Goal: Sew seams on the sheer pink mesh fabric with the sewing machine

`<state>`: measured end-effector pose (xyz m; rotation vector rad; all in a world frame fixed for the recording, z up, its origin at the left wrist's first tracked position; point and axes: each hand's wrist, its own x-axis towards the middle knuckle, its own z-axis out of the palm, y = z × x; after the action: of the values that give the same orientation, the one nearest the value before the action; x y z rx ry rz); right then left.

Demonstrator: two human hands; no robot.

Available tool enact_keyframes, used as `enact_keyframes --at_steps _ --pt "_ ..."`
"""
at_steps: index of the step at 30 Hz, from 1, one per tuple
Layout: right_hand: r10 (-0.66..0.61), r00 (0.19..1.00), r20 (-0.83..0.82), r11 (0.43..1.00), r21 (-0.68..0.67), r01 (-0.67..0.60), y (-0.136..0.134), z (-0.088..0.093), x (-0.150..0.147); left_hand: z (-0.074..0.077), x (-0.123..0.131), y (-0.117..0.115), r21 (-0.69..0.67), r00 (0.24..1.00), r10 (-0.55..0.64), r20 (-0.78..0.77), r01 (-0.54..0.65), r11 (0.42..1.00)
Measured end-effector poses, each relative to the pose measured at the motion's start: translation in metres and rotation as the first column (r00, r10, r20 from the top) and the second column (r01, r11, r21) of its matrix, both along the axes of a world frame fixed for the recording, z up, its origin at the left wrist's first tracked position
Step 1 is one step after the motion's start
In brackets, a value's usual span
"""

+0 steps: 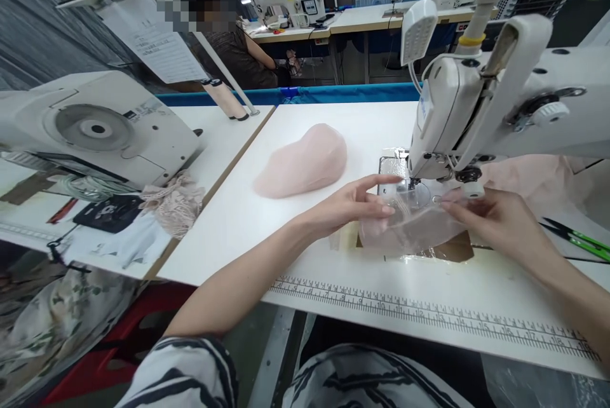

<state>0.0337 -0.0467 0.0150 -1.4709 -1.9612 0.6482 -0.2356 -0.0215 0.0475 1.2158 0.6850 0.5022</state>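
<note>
A piece of sheer pink fabric (414, 233) lies under the needle area of the white sewing machine (452, 109). My left hand (355, 204) is at the fabric's left side, its index finger stretched toward the presser foot (413, 183). The left thumb rests on the fabric, and the other fingers seem to be under it, partly hidden. On the right, my right hand (490, 220) pinches the fabric's upper edge between thumb and fingers, just below the machine head. Another sheer pink piece (305, 163) lies flat on the table to the left.
Green-handled thread snips (579, 239) lie at the right, near more pink fabric (528, 179). A printed ruler (381, 305) runs along the front table edge. Another machine (100, 128) and a bundle of pale fabric strips (174, 201) are at left. A person (238, 52) sits beyond.
</note>
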Motion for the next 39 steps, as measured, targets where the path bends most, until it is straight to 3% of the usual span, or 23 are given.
enact_keyframes --at_steps 3,6,8,10,14,18,21,23,25,27,28,29,30,33,36,39 --pt "-0.102 0.971 0.217 0.97 0.24 0.048 -0.007 -0.002 -0.007 0.007 0.0 -0.006 0.076 1.0 -0.028 0.006 0.028 0.997" --pt "-0.04 0.989 0.14 0.873 0.487 -0.034 -0.019 0.006 -0.018 0.012 0.003 -0.013 0.103 0.995 -0.099 0.007 0.098 0.99" --pt "0.133 0.991 -0.028 0.891 0.441 -0.107 -0.025 0.014 -0.023 0.01 0.006 -0.017 0.12 0.991 -0.135 0.002 0.134 0.984" --pt "0.258 0.952 -0.163 0.935 0.291 -0.204 -0.03 0.02 -0.026 0.006 0.009 -0.02 0.162 0.993 -0.112 -0.042 0.117 0.98" --pt "0.269 0.958 -0.103 0.962 0.08 -0.262 -0.033 0.023 -0.031 -0.003 0.015 -0.024 0.259 0.994 -0.006 -0.113 0.035 0.965" --pt "0.26 0.965 0.042 0.961 0.089 -0.263 -0.034 0.016 -0.034 -0.004 0.019 -0.026 0.261 0.996 0.051 -0.079 -0.029 0.965" --pt "0.255 0.967 -0.005 0.952 0.174 -0.25 -0.033 0.013 -0.033 -0.002 0.02 -0.027 0.323 0.976 0.152 -0.155 -0.095 0.942" --pt "0.237 0.962 -0.133 0.966 0.135 -0.219 -0.031 0.016 -0.032 0.0 0.019 -0.028 0.444 0.944 0.224 -0.244 -0.097 0.891" --pt "0.177 0.932 -0.317 0.978 -0.05 -0.203 -0.029 0.022 -0.032 0.004 0.018 -0.03 0.632 0.906 0.324 -0.274 -0.084 0.77" --pt "0.072 0.867 -0.493 0.931 -0.279 -0.236 -0.027 0.027 -0.031 0.009 0.017 -0.03 0.797 0.88 0.419 -0.223 -0.084 0.599" --pt "0.027 0.825 -0.564 0.889 -0.363 -0.278 -0.025 0.029 -0.032 0.011 0.017 -0.03 0.835 0.881 0.436 -0.186 -0.092 0.543" --pt "-0.006 0.786 -0.619 0.848 -0.42 -0.324 -0.024 0.031 -0.032 0.013 0.017 -0.031 0.839 0.892 0.422 -0.163 -0.1 0.535" --pt "-0.025 0.754 -0.657 0.812 -0.453 -0.368 -0.024 0.031 -0.032 0.014 0.017 -0.031 0.815 0.909 0.387 -0.153 -0.105 0.57" --pt "-0.008 0.721 -0.693 0.773 -0.461 -0.435 -0.022 0.029 -0.032 0.012 0.018 -0.03 0.609 0.951 0.273 -0.146 -0.131 0.783" --pt "0.009 0.78 -0.626 0.827 -0.434 -0.358 -0.02 0.022 -0.031 0.009 0.015 -0.027 0.313 0.969 0.241 -0.054 -0.213 0.926" --pt "0.021 0.899 -0.438 0.915 -0.355 -0.194 -0.02 0.015 -0.03 0.017 0.006 -0.024 0.076 0.963 0.242 0.117 -0.252 0.965"
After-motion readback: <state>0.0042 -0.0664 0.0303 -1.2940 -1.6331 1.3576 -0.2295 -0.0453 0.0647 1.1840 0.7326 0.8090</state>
